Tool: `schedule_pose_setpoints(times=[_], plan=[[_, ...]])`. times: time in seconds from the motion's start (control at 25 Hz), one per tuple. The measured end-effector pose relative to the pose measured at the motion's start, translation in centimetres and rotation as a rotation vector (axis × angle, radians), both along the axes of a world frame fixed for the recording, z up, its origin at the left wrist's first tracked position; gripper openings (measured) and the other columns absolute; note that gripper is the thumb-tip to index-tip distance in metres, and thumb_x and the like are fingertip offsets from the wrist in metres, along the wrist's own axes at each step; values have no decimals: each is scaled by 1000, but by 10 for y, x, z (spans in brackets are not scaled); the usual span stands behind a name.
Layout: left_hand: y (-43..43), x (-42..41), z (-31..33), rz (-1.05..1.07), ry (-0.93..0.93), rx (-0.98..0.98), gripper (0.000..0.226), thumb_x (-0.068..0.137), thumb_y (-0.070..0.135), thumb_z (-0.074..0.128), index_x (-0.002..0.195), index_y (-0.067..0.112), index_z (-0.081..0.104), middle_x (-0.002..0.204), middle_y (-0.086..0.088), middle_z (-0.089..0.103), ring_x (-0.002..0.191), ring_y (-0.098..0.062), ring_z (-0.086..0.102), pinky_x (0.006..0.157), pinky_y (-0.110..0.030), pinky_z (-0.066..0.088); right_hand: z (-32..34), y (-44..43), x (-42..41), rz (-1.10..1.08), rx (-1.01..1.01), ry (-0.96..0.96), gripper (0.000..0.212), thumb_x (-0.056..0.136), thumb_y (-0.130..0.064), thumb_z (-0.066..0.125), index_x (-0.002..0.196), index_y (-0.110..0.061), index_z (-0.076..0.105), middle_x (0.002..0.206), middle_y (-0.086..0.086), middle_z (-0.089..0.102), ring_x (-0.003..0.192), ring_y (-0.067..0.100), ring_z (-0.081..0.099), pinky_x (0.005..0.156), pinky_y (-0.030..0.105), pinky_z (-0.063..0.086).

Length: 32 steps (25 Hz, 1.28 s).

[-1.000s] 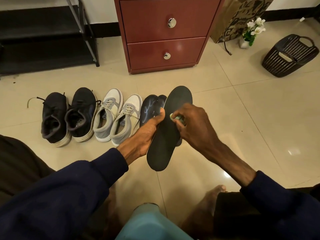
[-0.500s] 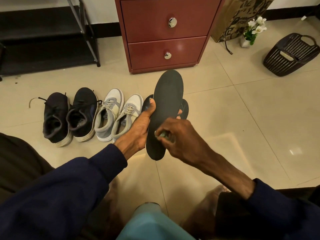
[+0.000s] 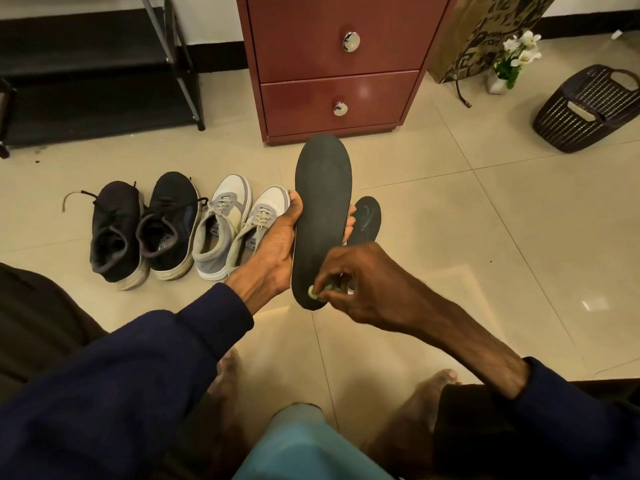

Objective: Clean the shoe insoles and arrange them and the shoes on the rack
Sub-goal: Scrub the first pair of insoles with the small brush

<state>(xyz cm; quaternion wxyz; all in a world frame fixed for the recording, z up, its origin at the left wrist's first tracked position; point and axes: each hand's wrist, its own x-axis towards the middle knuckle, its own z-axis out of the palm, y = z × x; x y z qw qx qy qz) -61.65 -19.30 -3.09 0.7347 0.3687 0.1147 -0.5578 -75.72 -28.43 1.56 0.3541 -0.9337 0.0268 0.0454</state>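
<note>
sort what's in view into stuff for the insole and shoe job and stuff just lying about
For the job: held insole, in the left hand; green pad, pinched by the right hand; floor insole; black shoes; grey shoes; rack.
Lying about: drawer cabinet; paper bag; flowers; basket.

I read this as a room in a home: glossy beige floor tiles (image 3: 485, 237) run to a white wall, where a reddish two-drawer cabinet (image 3: 332, 64) stands beside a black metal shoe rack (image 3: 104, 81). Black sneakers (image 3: 138, 230) and grey-and-white sneakers (image 3: 235, 226) line the floor. Further right sit a printed paper bag (image 3: 485, 36), a small vase of white flowers (image 3: 512, 60) and a dark plastic basket (image 3: 581, 112).
</note>
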Motion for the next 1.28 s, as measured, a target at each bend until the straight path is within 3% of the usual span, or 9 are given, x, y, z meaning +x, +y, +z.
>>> schedule_pose_setpoints(times=[0.2,0.28,0.4,0.64,0.76,0.88,1.0,1.16,1.28], plan=[[-9,-17,9,36,-247,107,34,106,42,47,105,17,70,94,-4,80,80,-20,78,76,-36,64,-14,-40,11,-378,-316,-136,25,84,-10,78,107,-5,71,105,13,66,93,24,61,82,32,51],[-10,-17,5,5,-316,140,33,105,43,51,114,17,69,101,-3,80,87,-20,77,83,-38,62,-13,-29,5,-272,-230,-182,18,84,-8,76,101,-5,73,99,12,67,87,21,61,77,33,53],[-8,-14,-8,-49,-417,211,36,104,42,55,120,13,70,111,-5,78,94,-19,76,84,-34,62,-5,-17,0,-71,-135,-58,14,83,-11,78,98,-11,78,95,6,70,83,17,64,73,24,50],[-13,-19,-19,-119,-624,260,31,105,28,56,100,2,72,94,-6,74,87,-16,69,77,-23,60,-8,-65,11,-444,-434,-220,23,79,-5,80,100,-5,74,97,16,67,85,31,63,74,36,53],[-12,-11,-17,-66,-642,301,30,106,29,56,95,7,73,90,-3,78,82,-16,72,71,-24,59,-8,-37,4,-195,-249,-149,16,82,-7,78,99,-9,76,95,9,68,82,23,64,72,30,53],[-12,1,-18,18,-603,337,30,105,33,56,101,9,73,100,-6,79,94,-23,74,79,-30,61,-12,-9,-7,55,-163,13,13,86,-13,75,99,-14,78,97,3,69,84,15,65,73,22,52],[-13,3,-22,7,-613,352,32,105,34,56,103,7,74,99,-6,79,97,-23,74,86,-32,61,-13,-30,2,-117,-223,-209,13,84,-9,76,96,-10,76,93,7,67,81,21,63,72,27,50],[-14,-9,-20,-75,-583,353,31,105,32,56,101,7,74,92,-2,77,78,-11,73,64,-19,57,-8,-61,10,-363,-287,-414,18,84,-9,78,100,-5,74,96,10,67,81,21,62,73,37,57],[-11,-1,-18,-14,-509,344,33,105,30,57,110,1,73,101,-10,78,89,-21,74,81,-31,62,-14,-34,0,-238,-139,-418,15,86,-10,77,100,-6,75,96,6,67,82,17,62,74,29,54]])
